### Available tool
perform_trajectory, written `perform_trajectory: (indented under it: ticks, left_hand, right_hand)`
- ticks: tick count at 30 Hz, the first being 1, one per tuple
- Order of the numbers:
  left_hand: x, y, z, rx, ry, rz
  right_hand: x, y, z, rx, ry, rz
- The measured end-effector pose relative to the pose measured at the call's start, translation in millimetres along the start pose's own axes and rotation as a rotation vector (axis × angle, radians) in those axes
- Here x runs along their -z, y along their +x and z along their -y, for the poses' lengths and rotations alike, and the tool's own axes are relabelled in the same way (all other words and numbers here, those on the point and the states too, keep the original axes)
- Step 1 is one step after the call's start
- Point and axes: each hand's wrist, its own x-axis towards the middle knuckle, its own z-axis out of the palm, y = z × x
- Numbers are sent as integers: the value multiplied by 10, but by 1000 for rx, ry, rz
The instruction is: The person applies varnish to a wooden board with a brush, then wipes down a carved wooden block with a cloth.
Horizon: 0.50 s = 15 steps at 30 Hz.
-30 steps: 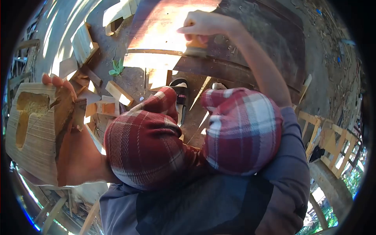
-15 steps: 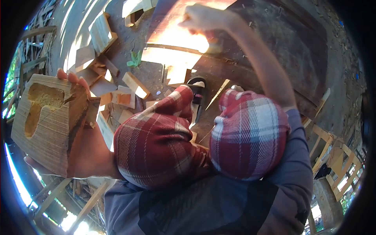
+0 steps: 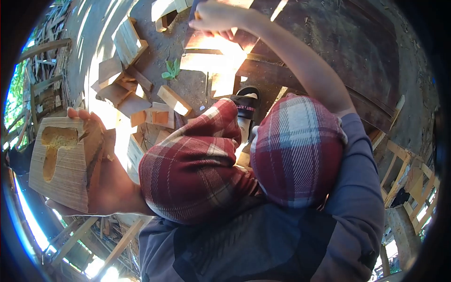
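Note:
My left hand (image 3: 104, 181) is wrapped round a wooden block (image 3: 68, 176) at the left, with fingertips showing over its far edge. The block's striped top face has a rough, L-shaped hollow cut into it. My right hand (image 3: 217, 19) is stretched far forward over a dark wooden panel (image 3: 338, 51), in a patch of bright sunlight. Its fingers are curled in, and glare and slight blur hide what they hold, if anything.
Several cut wood blocks (image 3: 129, 42) and offcuts (image 3: 174, 101) lie on the dirt floor, with a green leaf (image 3: 171, 69) among them. A sandalled foot (image 3: 247, 101) is between the blocks and the panel. A slatted wooden frame (image 3: 399, 174) stands at the right.
My right hand has moved forward and left across the panel. The block in my left hand has shifted slightly right and down in view, and the whole view has moved a little.

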Motion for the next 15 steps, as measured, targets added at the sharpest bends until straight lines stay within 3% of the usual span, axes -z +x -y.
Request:
perform_trajectory:
  ticks: [3,6,10,11,14,15]
  left_hand:
    - [-5,25,7,-2,-1,3]
    - [5,19,9,-2,12,0]
    - [9,36,18,-2,20,2]
    - [4,45,36,-3,27,-4]
    - [-15,46,47,-5,26,-2]
    - [-15,39,51,-4,21,-2]
  right_hand:
    - [-39,100,7,174,237,-164]
    - [-411,241,-115,243,219,-177]
    - [-345,289,-278,36,-100,-80]
    - [-109,15,22,-86,-110,14]
    - [-122,-9,137,112,109,-84]
    - [-257,60,112,92,237,-87]
